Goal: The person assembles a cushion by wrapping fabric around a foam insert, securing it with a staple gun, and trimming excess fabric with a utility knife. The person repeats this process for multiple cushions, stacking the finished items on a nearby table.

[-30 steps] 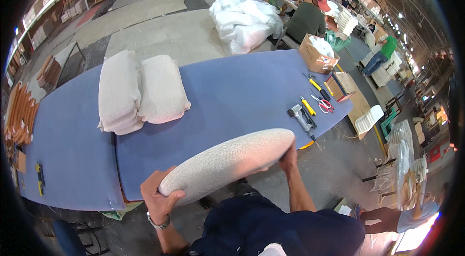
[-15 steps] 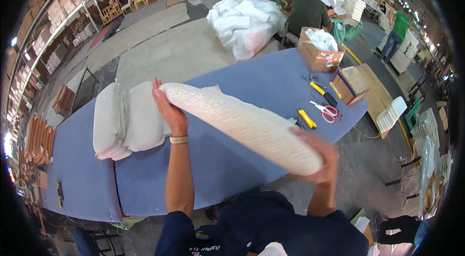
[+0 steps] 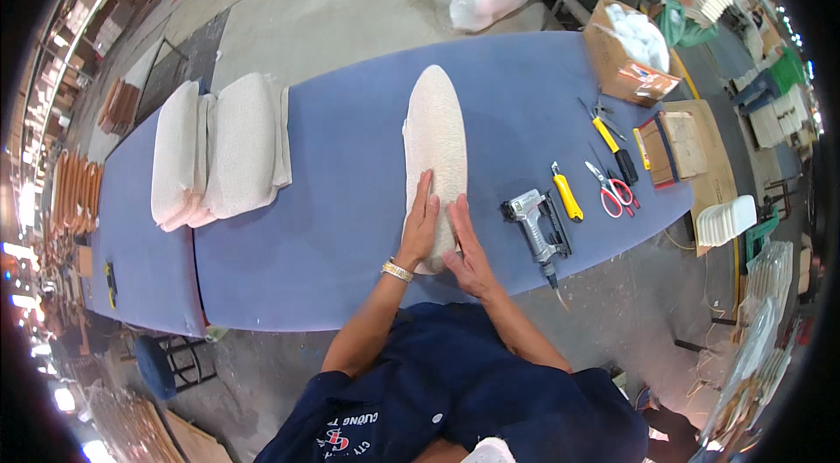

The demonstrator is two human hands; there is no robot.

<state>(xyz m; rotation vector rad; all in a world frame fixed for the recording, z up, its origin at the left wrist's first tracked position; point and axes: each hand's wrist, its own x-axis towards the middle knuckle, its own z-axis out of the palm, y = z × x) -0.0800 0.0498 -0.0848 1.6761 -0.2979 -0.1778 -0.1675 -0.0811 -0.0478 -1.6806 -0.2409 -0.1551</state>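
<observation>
A long cream fabric-covered cushion pad [image 3: 436,130] stands on its narrow edge on the blue padded table [image 3: 341,183], its far end rounded and its near end close to my body. Against its near left part lies my left hand [image 3: 421,227], with fingers stretched out along the fabric. My right hand [image 3: 470,255] rests flat on the near right side, fingers extended and thumb apart. Neither hand wraps round the pad; it sits between the two palms. The underside is hidden. Further left, two stacks of similar cream pads [image 3: 245,143] lie side by side.
On the right lie a pneumatic stapler [image 3: 534,222] with its hose, a yellow-handled cutter [image 3: 567,193], red-handled scissors [image 3: 612,192] and yellow-handled pliers [image 3: 605,126]. A cardboard box [image 3: 626,73] of white stuffing stands at the far right corner, near a smaller box [image 3: 678,148].
The cushion pad, held up slantwise between both hands before, now stands on the table pointing away from me. Both hands have moved together at its near end. The stapler shows fully now.
</observation>
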